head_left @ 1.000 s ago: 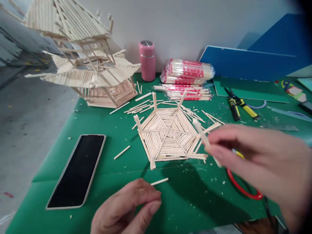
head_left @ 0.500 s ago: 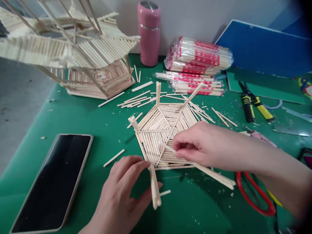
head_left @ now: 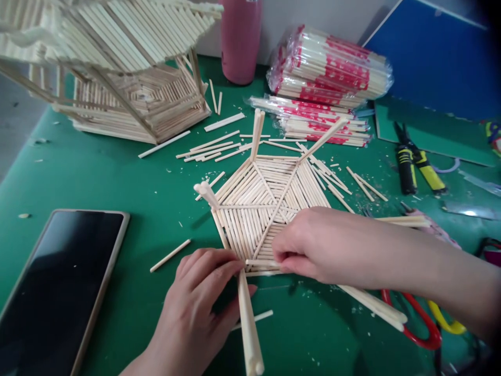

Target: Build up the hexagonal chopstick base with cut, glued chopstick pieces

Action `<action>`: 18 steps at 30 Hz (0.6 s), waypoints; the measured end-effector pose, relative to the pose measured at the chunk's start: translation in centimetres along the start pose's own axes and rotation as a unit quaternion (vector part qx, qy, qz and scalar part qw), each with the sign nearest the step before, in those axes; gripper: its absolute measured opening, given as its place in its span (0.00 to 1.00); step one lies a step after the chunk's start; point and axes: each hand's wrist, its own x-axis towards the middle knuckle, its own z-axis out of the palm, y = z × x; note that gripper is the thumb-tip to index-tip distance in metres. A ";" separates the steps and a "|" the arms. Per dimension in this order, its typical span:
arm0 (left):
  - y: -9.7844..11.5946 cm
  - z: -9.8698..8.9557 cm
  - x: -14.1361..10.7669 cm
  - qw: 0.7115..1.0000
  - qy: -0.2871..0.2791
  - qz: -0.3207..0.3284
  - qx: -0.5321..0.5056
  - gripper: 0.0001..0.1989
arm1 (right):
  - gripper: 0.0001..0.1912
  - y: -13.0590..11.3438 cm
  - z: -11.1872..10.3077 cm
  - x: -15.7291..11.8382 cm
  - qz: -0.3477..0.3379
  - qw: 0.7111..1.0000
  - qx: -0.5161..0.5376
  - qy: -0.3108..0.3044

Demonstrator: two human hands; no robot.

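A hexagonal panel of pale wooden sticks [head_left: 245,198] lies on the green table, with paired-stick posts rising or leaning outward from its corners. My right hand [head_left: 313,240] pinches a short wooden stick [head_left: 260,263] low over the panel's front edge, its free end close to my left fingertips. At the front-left corner, my left hand [head_left: 199,292] has its fingers and thumb closed about the base of a stick post [head_left: 249,324], which points toward me. My right forearm hides part of the panel's right side.
Loose sticks [head_left: 213,149] lie behind the panel. A stick-built model [head_left: 129,104] stands back left, beside a pink flask [head_left: 240,42]. Wrapped chopstick bundles [head_left: 332,68] are stacked at the back. A phone [head_left: 58,282] lies left; pliers [head_left: 418,162] and red-handled scissors [head_left: 428,326] lie right.
My right hand has brought the short stick down and toward the front edge, now nearly level along it. My left hand stays at the corner post. The view has tilted downward.
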 end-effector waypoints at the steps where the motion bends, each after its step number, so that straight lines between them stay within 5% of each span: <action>1: 0.0 0.0 0.0 1.000 0.000 -0.001 -0.002 0.12 | 0.07 0.0 0.0 0.1 0.000 1.000 -0.004 -0.003; 18: -0.3 -0.1 0.1 1.000 -0.026 0.001 0.000 0.10 | 0.08 -0.4 -0.1 1.2 -0.008 0.995 -0.043 -0.091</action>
